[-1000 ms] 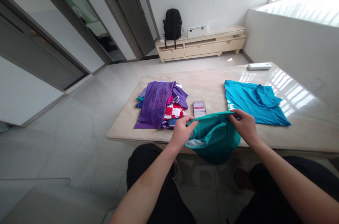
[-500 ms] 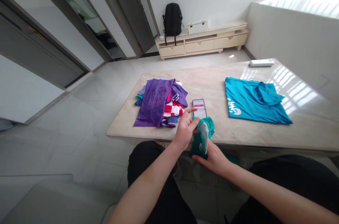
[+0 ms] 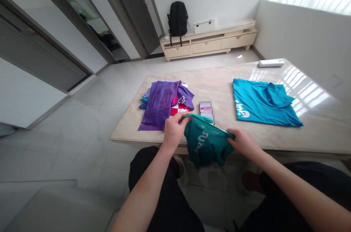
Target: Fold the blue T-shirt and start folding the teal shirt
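A dark green sports garment (image 3: pixel 207 144) with white lettering hangs between my hands over the table's front edge; whether it is a jersey or shorts I cannot tell. My left hand (image 3: pixel 174 131) pinches its upper left corner. On the opposite side, my right hand (image 3: pixel 244 142) grips the upper right corner, so the top edge is pulled taut. Behind the cloth lies a phone (image 3: pixel 206 109) with its screen lit, its lower end partly covered. Left of it, a purple garment (image 3: pixel 161 102) tops a pile of several clothes. A folded blue shirt (image 3: pixel 263 104) with a white print lies to the right.
The marble-look table (image 3: pixel 219 78) carries a white oblong device (image 3: pixel 271 63) at its far right corner. Beyond it, a low cabinet (image 3: pixel 205 47) by the wall holds a black backpack (image 3: pixel 177 19) and a white box (image 3: pixel 204 26). My knees are under the near edge.
My hands have moved apart, left hand leftward and right hand rightward. The green garment, bunched between them before, is now spread out with its lettering showing.
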Demonstrator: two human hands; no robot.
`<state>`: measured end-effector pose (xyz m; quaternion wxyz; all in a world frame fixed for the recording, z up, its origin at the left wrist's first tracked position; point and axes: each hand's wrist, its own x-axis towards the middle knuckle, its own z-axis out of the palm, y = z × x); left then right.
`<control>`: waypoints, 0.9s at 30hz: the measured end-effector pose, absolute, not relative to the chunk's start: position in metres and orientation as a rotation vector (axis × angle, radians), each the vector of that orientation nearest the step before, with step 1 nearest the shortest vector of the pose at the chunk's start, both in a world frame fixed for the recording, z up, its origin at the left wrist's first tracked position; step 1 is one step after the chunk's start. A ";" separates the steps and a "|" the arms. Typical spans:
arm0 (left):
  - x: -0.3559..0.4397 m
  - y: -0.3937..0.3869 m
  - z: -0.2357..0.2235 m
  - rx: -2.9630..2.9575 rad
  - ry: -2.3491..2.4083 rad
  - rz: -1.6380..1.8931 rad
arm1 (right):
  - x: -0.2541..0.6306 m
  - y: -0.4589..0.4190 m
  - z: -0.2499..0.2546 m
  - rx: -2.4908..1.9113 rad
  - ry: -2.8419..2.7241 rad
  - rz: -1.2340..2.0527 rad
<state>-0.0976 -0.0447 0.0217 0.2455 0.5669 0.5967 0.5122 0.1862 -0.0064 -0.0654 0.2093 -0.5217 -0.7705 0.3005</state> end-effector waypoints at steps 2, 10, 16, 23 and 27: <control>-0.106 -0.047 0.024 1.519 1.662 1.391 | 0.199 0.005 -0.061 -1.498 -2.057 0.805; -0.126 -0.050 0.029 1.757 1.787 1.477 | 0.219 0.028 -0.044 -1.368 -1.715 0.959; -0.125 -0.053 0.026 1.607 1.600 1.301 | 0.220 0.027 -0.039 -1.265 -1.594 1.175; -0.117 -0.088 0.036 1.916 1.716 1.216 | 0.233 0.001 -0.002 -1.129 -1.821 1.147; -0.112 -0.150 0.051 2.175 1.712 1.232 | 0.253 -0.051 0.024 -1.110 -1.862 0.874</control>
